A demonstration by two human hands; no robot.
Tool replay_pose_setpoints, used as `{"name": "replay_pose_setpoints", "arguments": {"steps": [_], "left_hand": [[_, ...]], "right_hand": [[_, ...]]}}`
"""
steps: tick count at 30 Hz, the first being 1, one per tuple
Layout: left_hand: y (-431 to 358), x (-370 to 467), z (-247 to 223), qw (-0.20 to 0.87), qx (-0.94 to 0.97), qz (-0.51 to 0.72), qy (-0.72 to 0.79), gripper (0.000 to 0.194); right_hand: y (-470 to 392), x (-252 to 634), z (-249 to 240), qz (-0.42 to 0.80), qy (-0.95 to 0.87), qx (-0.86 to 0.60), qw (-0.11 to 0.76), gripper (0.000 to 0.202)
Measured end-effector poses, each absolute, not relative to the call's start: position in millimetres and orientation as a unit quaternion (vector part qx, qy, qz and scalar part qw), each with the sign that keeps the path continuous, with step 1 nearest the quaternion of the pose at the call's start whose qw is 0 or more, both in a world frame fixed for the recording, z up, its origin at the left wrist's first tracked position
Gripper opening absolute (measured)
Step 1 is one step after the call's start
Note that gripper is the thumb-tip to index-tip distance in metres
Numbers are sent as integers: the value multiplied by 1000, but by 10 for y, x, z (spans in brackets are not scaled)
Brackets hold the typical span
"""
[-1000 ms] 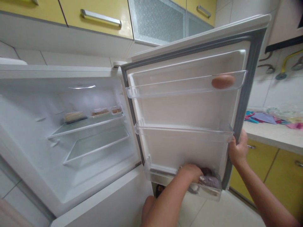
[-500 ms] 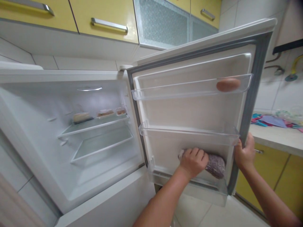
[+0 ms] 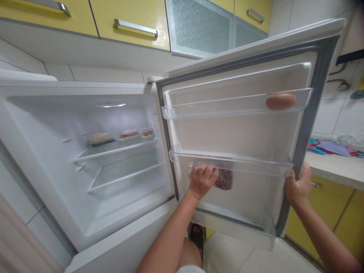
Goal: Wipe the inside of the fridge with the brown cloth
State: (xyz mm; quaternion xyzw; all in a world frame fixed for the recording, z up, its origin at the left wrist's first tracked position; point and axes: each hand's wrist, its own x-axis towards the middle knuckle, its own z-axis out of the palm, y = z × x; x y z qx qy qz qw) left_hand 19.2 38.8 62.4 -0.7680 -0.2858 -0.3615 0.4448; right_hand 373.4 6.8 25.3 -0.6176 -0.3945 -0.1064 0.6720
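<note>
My left hand (image 3: 203,180) is closed round one end of a clear plastic bag of small dark reddish-brown grains (image 3: 224,179). It holds the bag in front of the fridge door's inner face, just under the middle clear shelf (image 3: 230,161) and above the bottom door bin (image 3: 236,224). My right hand (image 3: 299,186) grips the outer edge of the open fridge door (image 3: 301,132), fingers wrapped round it. What the grains are, I cannot tell.
A brown egg-shaped object (image 3: 281,101) lies in the top door shelf. Inside the fridge, several packed foods (image 3: 129,134) sit on the upper glass shelf (image 3: 113,149). At right is a counter (image 3: 335,163) with colourful items. Yellow cupboards (image 3: 131,15) hang above.
My left hand has lifted the bag out of the bottom door bin and moved it up and left. My right hand keeps its hold on the door edge.
</note>
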Motion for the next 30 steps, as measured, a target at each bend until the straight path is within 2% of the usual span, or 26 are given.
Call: {"name": "replay_pose_setpoints", "arguments": {"steps": [7, 15, 21, 26, 30], "left_hand": [[508, -302, 346, 309, -885, -171, -304, 29], [330, -249, 94, 175, -928, -59, -324, 28], [510, -131, -87, 71, -919, 92, -377, 27], [605, -54, -88, 54, -914, 139, -379, 33], [561, -61, -38, 74, -917, 145, -364, 26]], "right_hand": [[51, 3714, 280, -106, -394, -618, 672, 86], [41, 3704, 289, -110, -402, -615, 670, 81], [25, 3688, 300, -114, -398, -622, 665, 81], [49, 3730, 252, -105, -391, -637, 655, 83], [53, 3732, 243, -108, -386, -639, 657, 82]]}}
